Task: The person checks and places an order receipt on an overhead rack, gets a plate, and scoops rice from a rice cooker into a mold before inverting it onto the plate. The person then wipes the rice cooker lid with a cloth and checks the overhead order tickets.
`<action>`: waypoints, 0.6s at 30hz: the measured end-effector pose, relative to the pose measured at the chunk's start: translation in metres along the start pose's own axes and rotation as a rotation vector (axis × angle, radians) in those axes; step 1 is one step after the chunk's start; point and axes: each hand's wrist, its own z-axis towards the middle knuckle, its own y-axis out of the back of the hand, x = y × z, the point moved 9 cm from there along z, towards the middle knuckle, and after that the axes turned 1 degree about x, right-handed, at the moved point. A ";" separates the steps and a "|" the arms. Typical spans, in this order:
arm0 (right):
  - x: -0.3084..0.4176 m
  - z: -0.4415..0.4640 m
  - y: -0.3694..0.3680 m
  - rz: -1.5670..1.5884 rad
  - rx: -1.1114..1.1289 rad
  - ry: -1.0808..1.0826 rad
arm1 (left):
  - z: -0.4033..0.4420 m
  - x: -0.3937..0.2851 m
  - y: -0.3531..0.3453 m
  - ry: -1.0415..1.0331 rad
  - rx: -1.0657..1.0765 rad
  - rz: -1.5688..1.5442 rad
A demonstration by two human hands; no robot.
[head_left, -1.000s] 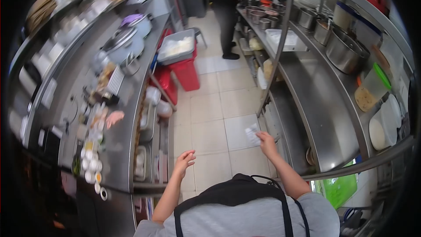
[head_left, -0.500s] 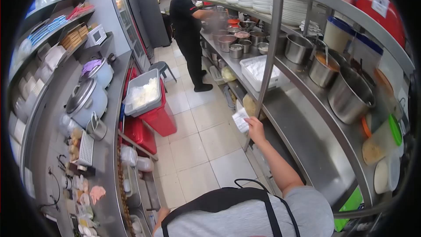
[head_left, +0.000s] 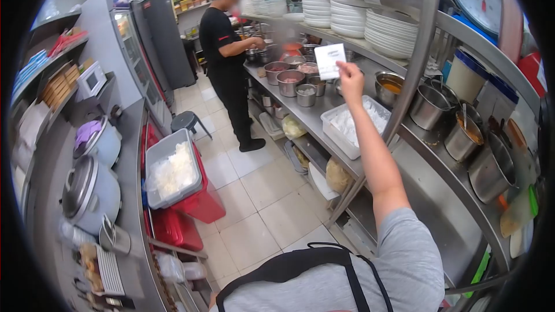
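Paper slip [head_left: 329, 61] in the right hand [head_left: 350, 82], pinched by thumb and finger, before the plate shelf's [head_left: 362, 44] edge.

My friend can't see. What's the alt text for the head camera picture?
The wearer's raised right hand holds a small white paper in a narrow kitchen. Ahead, a worker in black stands at a counter of metal pots. A grey tub sits on a red bin.

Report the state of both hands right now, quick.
Left hand: out of view; open or closed cannot be told.
Right hand: fingers closed on a white paper slip, held up.
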 end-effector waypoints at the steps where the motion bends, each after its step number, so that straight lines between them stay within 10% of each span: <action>1: -0.014 0.016 0.000 0.008 -0.029 -0.032 | 0.032 -0.001 0.023 -0.155 -0.072 0.246; 2: -0.026 0.030 0.002 -0.019 -0.068 -0.038 | 0.060 -0.005 0.052 -0.245 -0.190 0.399; 4: -0.046 0.061 0.013 -0.079 -0.130 -0.091 | 0.076 0.008 0.163 0.049 -0.482 -0.678; 6: -0.062 0.096 0.029 -0.168 -0.225 -0.078 | 0.136 0.006 0.191 0.156 -0.420 -1.093; 18: -0.148 0.295 0.085 -0.580 -0.554 -0.022 | 0.269 -0.273 0.291 -0.317 -0.234 -0.903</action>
